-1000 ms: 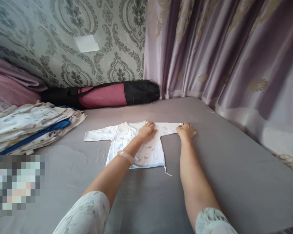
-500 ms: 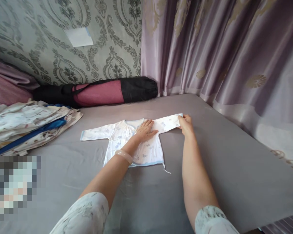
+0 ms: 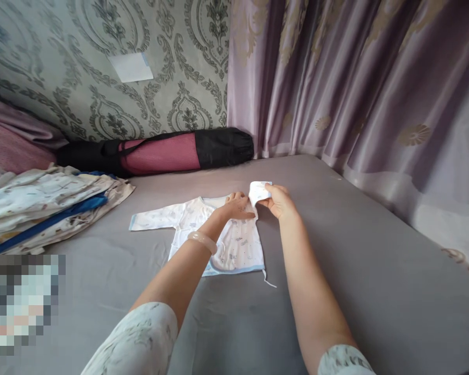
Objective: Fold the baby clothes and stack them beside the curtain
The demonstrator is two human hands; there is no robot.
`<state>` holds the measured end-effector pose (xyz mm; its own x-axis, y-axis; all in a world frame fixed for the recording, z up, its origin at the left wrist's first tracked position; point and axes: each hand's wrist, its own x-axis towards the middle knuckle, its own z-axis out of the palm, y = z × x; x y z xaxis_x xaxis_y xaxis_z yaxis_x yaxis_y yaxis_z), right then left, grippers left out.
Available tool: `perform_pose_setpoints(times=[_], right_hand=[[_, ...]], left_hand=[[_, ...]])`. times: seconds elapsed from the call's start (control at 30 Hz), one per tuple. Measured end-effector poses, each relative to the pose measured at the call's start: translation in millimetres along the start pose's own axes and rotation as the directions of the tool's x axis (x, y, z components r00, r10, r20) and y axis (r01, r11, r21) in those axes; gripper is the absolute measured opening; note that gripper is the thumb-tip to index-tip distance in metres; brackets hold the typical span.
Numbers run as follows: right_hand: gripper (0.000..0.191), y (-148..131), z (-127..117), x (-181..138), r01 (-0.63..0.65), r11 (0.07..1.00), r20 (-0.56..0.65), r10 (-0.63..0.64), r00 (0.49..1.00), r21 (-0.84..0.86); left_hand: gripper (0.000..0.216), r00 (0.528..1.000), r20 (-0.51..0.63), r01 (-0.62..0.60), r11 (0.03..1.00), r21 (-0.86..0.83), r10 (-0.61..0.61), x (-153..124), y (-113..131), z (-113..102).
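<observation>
A small white baby shirt (image 3: 234,245) with pale blue trim lies spread on the grey bed sheet (image 3: 355,260). Its left sleeve (image 3: 152,220) stretches flat toward the clothes pile. My left hand (image 3: 237,206) lies flat with fingers spread on the shirt's right shoulder, pressing it down. My right hand (image 3: 279,200) pinches the cuff of the right sleeve (image 3: 259,191) and holds it lifted and folded inward, just above the shoulder next to my left hand. A thin tie string (image 3: 269,278) trails from the hem.
A stack of folded clothes (image 3: 42,203) sits at the left. A black and pink rolled mat bag (image 3: 160,152) lies along the patterned wall. Purple curtains (image 3: 355,88) hang along the right side. A blurred patch covers the lower left corner.
My right hand has lifted the right sleeve off the sheet and carried its cuff leftward toward the shoulder. My left hand has stayed pressed on the shirt.
</observation>
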<state>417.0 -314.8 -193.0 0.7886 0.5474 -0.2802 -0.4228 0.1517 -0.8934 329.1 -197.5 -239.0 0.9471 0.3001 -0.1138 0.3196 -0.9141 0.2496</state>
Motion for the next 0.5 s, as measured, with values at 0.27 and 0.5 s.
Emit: perform_pose_setpoints(times=[0.27,0.5], right_hand=[[0.013,16,20,-4,-0.052,0.999,0.017,0.052,0.999,0.002],[0.024,45,42,-4,0.048,0.955,0.004,-0.049,0.999,-0.294]], left_hand=[[0.055,0.996,-0.073,-0.059,0.993,-0.104,0.052,-4,-6,-5],[0.050,0.867,-0.280,0.212,0.813,-0.543,-0.413,-51,-39,2]])
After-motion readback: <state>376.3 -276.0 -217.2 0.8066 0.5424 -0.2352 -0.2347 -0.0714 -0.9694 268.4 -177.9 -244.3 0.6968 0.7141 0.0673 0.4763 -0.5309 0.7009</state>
